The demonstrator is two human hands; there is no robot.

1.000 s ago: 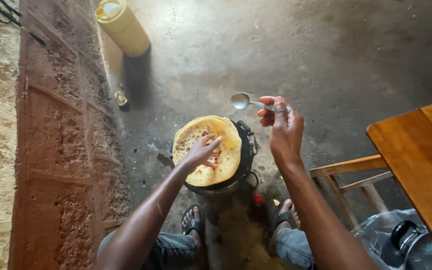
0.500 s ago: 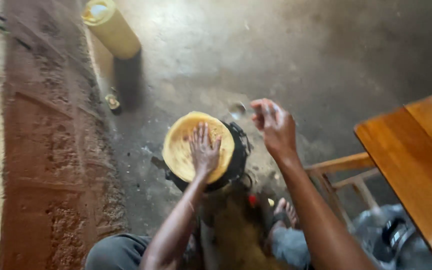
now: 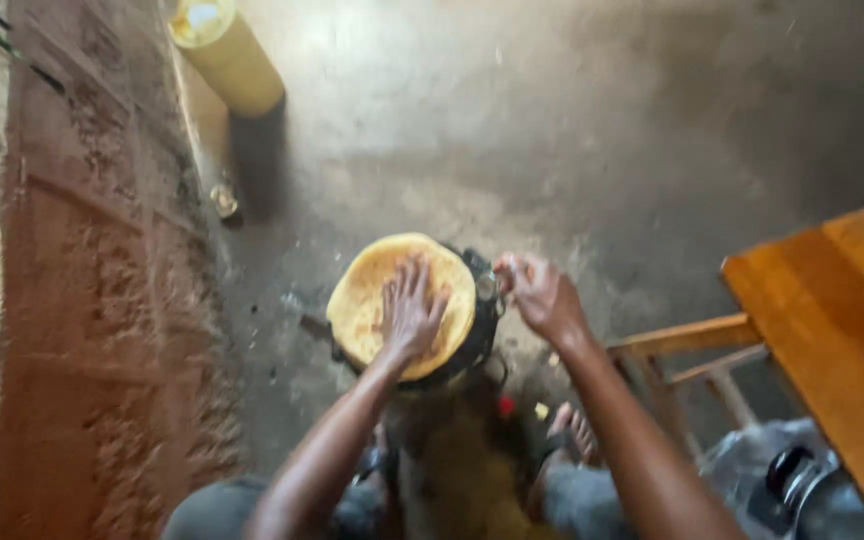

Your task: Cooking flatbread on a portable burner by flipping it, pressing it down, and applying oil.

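A round yellow flatbread [image 3: 392, 290] is being pressed flat on a dark pan [image 3: 479, 330] in the middle of the frame. The pan is sitting on a small stove on the grey floor [image 3: 572, 130].

The left hand [image 3: 412, 315] is being laid right on top of the flatbread. Its fingers [image 3: 414, 275] are being spread wide apart, and nothing is being gripped by them; the bread is only being touched and pushed down.

The right hand [image 3: 542, 295] is being held at the right edge of the pan. Its fingers are being curled together around something small and shiny, likely a spoon [image 3: 489, 287], but the picture is blurred there, so the thing cannot be told for sure.

A burn could be had if the left hand is kept on the hot bread too long, or if a fingertip is slid off onto the bare pan. The bread could be torn if it is pushed too hard. The pan could be knocked off the stove if it is bumped by the right hand. Bare toes [image 3: 572, 430] are being kept just below the stove, so they could be hurt by a falling pan.

A yellow can [image 3: 227, 55] is standing in the upper left, and a wooden worktop [image 3: 842, 320] is showing at the right.
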